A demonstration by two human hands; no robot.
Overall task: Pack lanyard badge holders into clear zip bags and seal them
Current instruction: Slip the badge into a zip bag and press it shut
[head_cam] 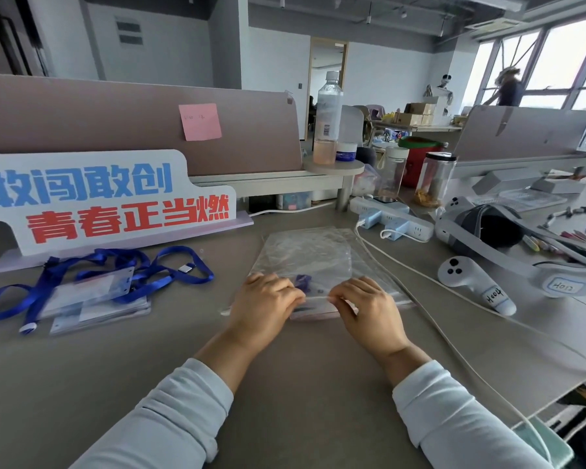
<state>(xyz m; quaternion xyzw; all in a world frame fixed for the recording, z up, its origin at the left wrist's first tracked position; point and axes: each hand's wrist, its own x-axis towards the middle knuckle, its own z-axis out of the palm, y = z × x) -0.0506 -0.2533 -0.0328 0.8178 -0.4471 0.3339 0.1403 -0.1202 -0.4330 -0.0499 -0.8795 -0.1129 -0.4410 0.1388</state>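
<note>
A clear zip bag [307,255] lies flat on the grey desk in front of me, its zip edge toward me. Something blue-purple shows inside it near the zip, between my hands. My left hand [263,304] and my right hand [366,306] both rest on the near edge of the bag, fingertips pinching along the zip strip. At the left lies a pile of badge holders [95,299] with tangled blue lanyards [156,265].
A white sign with blue and red characters [105,194] stands behind the badge pile. To the right lie a white cable [454,296], a power strip [391,218], a VR controller [474,286] and a headset [508,238]. Bottles and jars stand at the back.
</note>
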